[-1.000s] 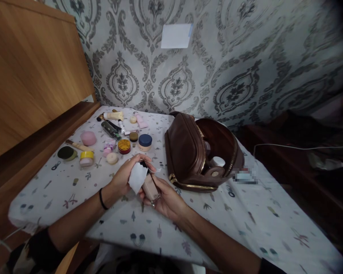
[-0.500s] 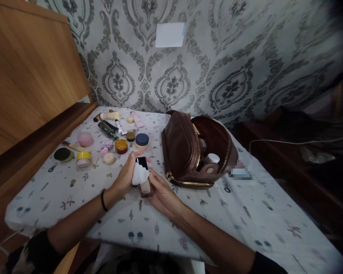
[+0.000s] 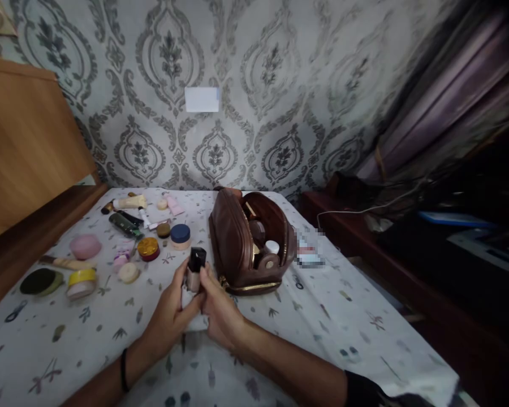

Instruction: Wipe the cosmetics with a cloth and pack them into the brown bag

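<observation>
A small foundation bottle (image 3: 193,279) with a shiny black cap stands upright between my two hands, above the near part of the table. My left hand (image 3: 169,308) is closed round its left side, with a crumpled white wipe (image 3: 187,297) pressed against the lower bottle. From the right, my right hand (image 3: 223,308) grips the bottle, its thumb near the cap; the other fingers are partly hidden. Just beyond my right hand sits a brown leather makeup bag (image 3: 233,243), unzipped, with a white-lidded jar (image 3: 272,247) and other containers inside.
Cosmetics lie at the left: a blue-lidded jar (image 3: 180,234), an amber-lidded jar (image 3: 148,249), a yellow-lidded jar (image 3: 81,284), a pink sponge (image 3: 85,246), a brush (image 3: 68,263) and several tubes. A wooden cabinet (image 3: 29,130) borders the left side; patterned wallpaper (image 3: 216,152) stands behind.
My view has shifted right, so the things appear further left. The bottle has turned cap-up, and the wipe has moved from over it to its lower left side, under my left hand.
</observation>
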Demonstrator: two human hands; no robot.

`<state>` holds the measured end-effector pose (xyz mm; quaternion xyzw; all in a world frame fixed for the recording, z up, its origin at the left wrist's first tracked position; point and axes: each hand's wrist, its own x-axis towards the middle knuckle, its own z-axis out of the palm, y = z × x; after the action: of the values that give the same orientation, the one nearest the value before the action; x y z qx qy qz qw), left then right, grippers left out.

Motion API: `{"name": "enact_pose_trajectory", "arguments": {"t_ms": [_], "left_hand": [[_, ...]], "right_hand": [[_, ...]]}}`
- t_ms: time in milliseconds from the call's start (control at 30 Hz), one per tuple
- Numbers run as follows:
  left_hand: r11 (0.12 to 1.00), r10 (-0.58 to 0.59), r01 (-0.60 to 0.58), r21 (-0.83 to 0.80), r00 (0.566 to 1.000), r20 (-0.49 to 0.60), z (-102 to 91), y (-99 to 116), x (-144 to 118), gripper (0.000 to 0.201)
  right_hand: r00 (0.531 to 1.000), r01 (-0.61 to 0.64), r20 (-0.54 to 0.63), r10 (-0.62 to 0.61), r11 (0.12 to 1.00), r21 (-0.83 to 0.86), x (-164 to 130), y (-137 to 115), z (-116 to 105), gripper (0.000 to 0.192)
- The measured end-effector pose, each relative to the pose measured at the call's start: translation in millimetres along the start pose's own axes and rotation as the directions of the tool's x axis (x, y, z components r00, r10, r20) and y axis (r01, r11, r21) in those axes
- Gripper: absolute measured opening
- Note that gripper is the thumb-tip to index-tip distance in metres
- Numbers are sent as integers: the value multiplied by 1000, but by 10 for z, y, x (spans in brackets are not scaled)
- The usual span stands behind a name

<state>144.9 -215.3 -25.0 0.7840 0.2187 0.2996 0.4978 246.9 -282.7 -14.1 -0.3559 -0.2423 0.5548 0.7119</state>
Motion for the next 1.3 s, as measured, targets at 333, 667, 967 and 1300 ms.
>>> {"name": "enact_pose_trajectory", "arguments": {"t_ms": [333,667,967,1300], "left_hand": [[969,99,-100,226,995,15,-109,91,47,65],[970,233,-234,62,972,22,79,512,422,73],[987,158,-160,22,985,61,224,125,366,25],[995,36,-58,75,962,269,302,-283,288,16]], "right_hand": [[978,209,156,-140,585,-783,-160,-994,-28,42],[857,515,514,19,-46,-856,-134,-1915,106,22],[946,283,312,-91,-244,-928,-51,-2704,-266,25],[927,367,129,353,-778,-510,315,-2496,-433,14]]}}
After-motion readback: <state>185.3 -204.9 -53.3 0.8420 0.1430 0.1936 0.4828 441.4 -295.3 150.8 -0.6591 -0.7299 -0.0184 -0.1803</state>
